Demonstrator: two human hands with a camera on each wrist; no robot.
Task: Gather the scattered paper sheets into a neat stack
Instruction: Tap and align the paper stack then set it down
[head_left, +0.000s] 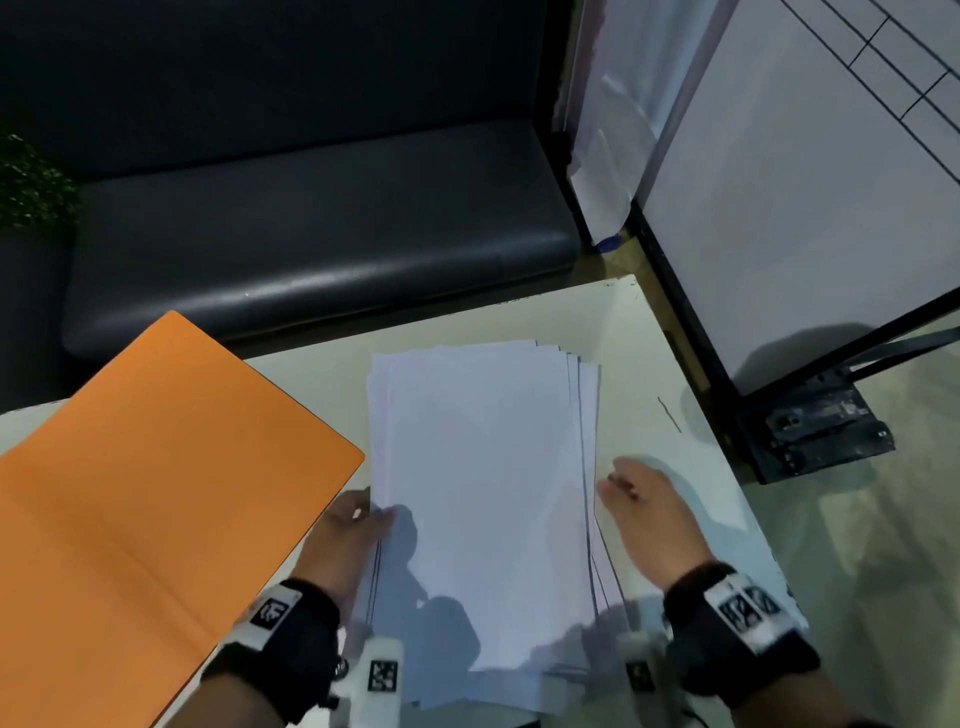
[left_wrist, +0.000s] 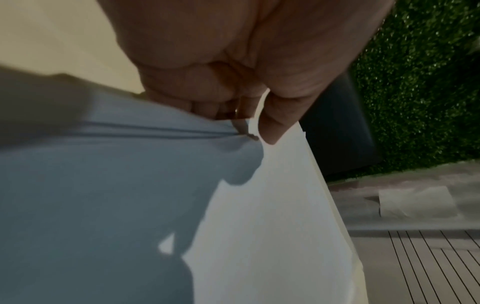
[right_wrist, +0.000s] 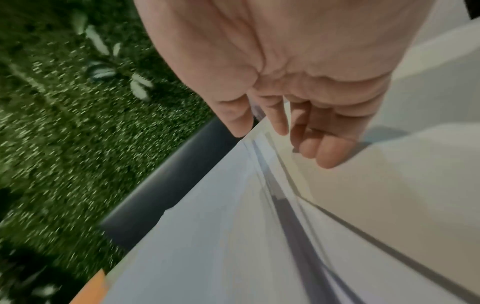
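The wrist-mounted camera bands (head_left: 291, 639) sit nearest the lens, and between them spreads the pile of paper sheets (head_left: 483, 499), lying on the table (head_left: 654, 374) with its long edges facing each palm. The orange folder (head_left: 156, 467) lies open just outside the left hand (head_left: 353, 525), whose thumb rests on top of the pile's edge while its curled fingers pinch that edge from below. The right hand (head_left: 644, 509) stands just beside the opposite edge, fingers loosely bent and holding nothing. The sheets remain fanned, several edges stepping out toward the right hand. The likely trouble: if the left pinch lifts only the upper sheets, the lower ones could slip and splay; a hard sideways push from the right could buckle the thin edges.
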